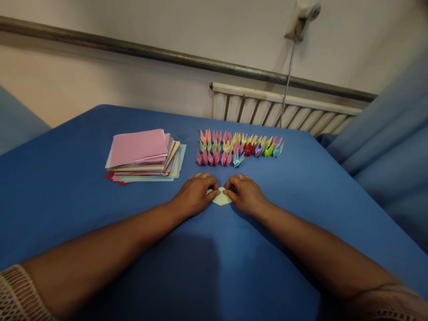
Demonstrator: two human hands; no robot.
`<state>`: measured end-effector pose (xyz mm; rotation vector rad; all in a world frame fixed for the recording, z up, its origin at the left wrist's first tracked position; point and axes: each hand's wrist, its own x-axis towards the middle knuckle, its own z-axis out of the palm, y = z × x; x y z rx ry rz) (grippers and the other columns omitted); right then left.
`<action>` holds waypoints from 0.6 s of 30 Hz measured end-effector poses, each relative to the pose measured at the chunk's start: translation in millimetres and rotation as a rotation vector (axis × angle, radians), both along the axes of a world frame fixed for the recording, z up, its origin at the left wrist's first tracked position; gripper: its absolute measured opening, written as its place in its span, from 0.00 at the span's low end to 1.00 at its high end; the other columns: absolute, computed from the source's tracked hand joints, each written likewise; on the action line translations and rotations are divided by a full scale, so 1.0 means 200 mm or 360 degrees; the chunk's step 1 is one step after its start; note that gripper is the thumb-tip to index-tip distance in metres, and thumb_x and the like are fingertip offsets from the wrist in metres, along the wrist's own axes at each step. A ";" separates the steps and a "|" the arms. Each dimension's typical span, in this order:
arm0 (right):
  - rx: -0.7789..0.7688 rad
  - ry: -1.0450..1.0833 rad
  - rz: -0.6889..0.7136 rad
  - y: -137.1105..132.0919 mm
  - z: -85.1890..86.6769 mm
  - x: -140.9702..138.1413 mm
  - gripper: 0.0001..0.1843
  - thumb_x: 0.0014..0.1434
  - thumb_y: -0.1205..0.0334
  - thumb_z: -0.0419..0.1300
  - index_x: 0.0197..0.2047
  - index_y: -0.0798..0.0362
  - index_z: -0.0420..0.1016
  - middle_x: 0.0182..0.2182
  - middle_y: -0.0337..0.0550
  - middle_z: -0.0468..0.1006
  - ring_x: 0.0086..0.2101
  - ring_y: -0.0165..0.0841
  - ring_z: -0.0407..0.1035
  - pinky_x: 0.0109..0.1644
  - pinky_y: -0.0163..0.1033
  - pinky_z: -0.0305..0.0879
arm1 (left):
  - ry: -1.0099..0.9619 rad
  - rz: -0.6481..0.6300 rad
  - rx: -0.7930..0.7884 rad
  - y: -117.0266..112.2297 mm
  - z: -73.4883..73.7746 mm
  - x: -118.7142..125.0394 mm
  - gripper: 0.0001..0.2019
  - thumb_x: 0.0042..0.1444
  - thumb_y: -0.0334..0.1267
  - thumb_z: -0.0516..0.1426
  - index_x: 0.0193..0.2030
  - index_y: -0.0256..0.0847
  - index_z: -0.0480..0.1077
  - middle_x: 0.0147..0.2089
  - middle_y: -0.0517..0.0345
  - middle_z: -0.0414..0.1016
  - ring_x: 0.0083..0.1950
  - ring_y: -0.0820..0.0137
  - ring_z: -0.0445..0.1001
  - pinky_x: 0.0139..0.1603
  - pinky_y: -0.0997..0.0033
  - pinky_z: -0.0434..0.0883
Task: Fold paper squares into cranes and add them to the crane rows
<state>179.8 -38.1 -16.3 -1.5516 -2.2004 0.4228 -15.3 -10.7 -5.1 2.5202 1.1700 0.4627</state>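
A small pale yellow-green piece of folded paper (221, 199) lies on the blue-covered table (167, 263) straight in front of me. My left hand (198, 192) pinches its left side, with thumb and fingers closed at the paper. On the right side my right hand (244, 192) grips it the same way, thumb near the middle. The fingers cover the paper's upper and side edges. Just beyond my hands stand rows of folded paper cranes (230, 146) in pink, yellow, green, red, purple and light blue.
To the left sits a thick stack of coloured paper sheets (138, 149), pink on top. Behind the table are a white radiator (267, 107), a metal pipe (167, 55) and a wall socket (299, 22) with a hanging cord. Blue curtain (394, 133) hangs at the right.
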 end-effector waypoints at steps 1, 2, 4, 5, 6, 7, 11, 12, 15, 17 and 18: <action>-0.0020 0.0000 -0.0003 0.00 0.01 -0.01 0.04 0.59 0.60 0.61 0.37 0.51 0.73 0.35 0.41 0.72 0.39 0.34 0.65 0.45 0.39 0.59 | -0.0002 -0.0005 0.0010 0.00 0.00 0.00 0.05 0.57 0.39 0.57 0.38 0.41 0.72 0.39 0.57 0.73 0.43 0.64 0.69 0.46 0.64 0.65; -0.0035 0.0000 -0.0005 0.00 0.01 -0.01 0.04 0.59 0.61 0.61 0.36 0.51 0.72 0.35 0.41 0.72 0.39 0.33 0.66 0.45 0.39 0.59 | -0.0007 -0.0016 0.0024 0.00 -0.01 0.00 0.06 0.57 0.38 0.57 0.40 0.42 0.72 0.41 0.56 0.73 0.44 0.64 0.69 0.48 0.63 0.65; -0.0072 0.0024 -0.0010 -0.01 0.02 -0.02 0.03 0.58 0.63 0.62 0.36 0.51 0.72 0.35 0.40 0.72 0.38 0.32 0.66 0.43 0.38 0.59 | -0.0015 -0.0044 0.0056 0.00 -0.01 -0.01 0.08 0.57 0.38 0.57 0.44 0.42 0.71 0.44 0.55 0.73 0.47 0.63 0.68 0.51 0.62 0.64; -0.0101 0.0049 -0.0019 -0.01 0.03 -0.02 0.04 0.58 0.64 0.62 0.37 0.51 0.71 0.34 0.40 0.73 0.37 0.32 0.66 0.42 0.37 0.59 | -0.0013 -0.0058 0.0070 0.00 -0.02 -0.01 0.09 0.57 0.38 0.57 0.45 0.42 0.71 0.46 0.55 0.73 0.48 0.63 0.68 0.52 0.61 0.64; -0.0135 0.0073 -0.0036 -0.01 0.04 -0.03 0.05 0.57 0.64 0.62 0.39 0.51 0.71 0.34 0.39 0.74 0.35 0.31 0.67 0.40 0.36 0.59 | -0.0010 -0.0070 0.0079 0.00 -0.02 -0.01 0.10 0.57 0.39 0.57 0.46 0.42 0.71 0.47 0.55 0.72 0.49 0.62 0.68 0.53 0.61 0.63; -0.0172 0.0091 -0.0057 -0.02 0.05 -0.03 0.07 0.57 0.63 0.62 0.40 0.51 0.71 0.33 0.38 0.74 0.33 0.30 0.67 0.38 0.36 0.59 | -0.0004 -0.0079 0.0082 0.00 -0.02 -0.01 0.10 0.58 0.39 0.57 0.45 0.43 0.71 0.48 0.55 0.72 0.50 0.62 0.68 0.53 0.60 0.63; -0.0275 0.0070 -0.0109 -0.02 0.07 -0.03 0.08 0.56 0.59 0.63 0.39 0.51 0.71 0.28 0.36 0.74 0.28 0.30 0.66 0.33 0.35 0.56 | 0.0000 -0.0077 0.0040 0.00 -0.01 -0.01 0.08 0.57 0.39 0.57 0.43 0.42 0.71 0.48 0.55 0.72 0.50 0.62 0.68 0.53 0.60 0.64; -0.0282 0.0068 -0.0102 -0.02 0.07 -0.03 0.07 0.56 0.59 0.63 0.37 0.51 0.72 0.27 0.36 0.74 0.28 0.30 0.66 0.32 0.35 0.55 | -0.0004 -0.0075 0.0025 0.00 -0.01 -0.01 0.07 0.57 0.38 0.57 0.42 0.42 0.71 0.48 0.54 0.72 0.50 0.62 0.68 0.52 0.60 0.64; -0.0219 0.0078 -0.0071 -0.02 0.05 -0.03 0.04 0.56 0.61 0.62 0.34 0.51 0.72 0.29 0.37 0.73 0.31 0.30 0.66 0.35 0.35 0.56 | -0.0020 -0.0085 -0.0005 0.00 0.00 0.00 0.06 0.57 0.37 0.57 0.40 0.41 0.70 0.49 0.54 0.72 0.50 0.62 0.68 0.52 0.60 0.64; -0.0141 0.0069 -0.0059 -0.02 0.03 -0.03 0.03 0.56 0.62 0.63 0.34 0.51 0.72 0.33 0.39 0.72 0.35 0.32 0.66 0.38 0.36 0.57 | -0.0039 -0.0106 0.0002 0.00 0.00 -0.01 0.06 0.57 0.38 0.57 0.40 0.41 0.70 0.50 0.53 0.72 0.51 0.61 0.68 0.53 0.60 0.64; -0.0104 0.0065 -0.0052 -0.02 0.02 -0.03 0.04 0.56 0.63 0.63 0.35 0.51 0.72 0.34 0.40 0.72 0.37 0.32 0.65 0.40 0.36 0.57 | -0.0051 -0.0121 0.0012 0.00 -0.01 -0.01 0.07 0.57 0.38 0.57 0.42 0.41 0.70 0.50 0.53 0.72 0.51 0.61 0.68 0.53 0.60 0.64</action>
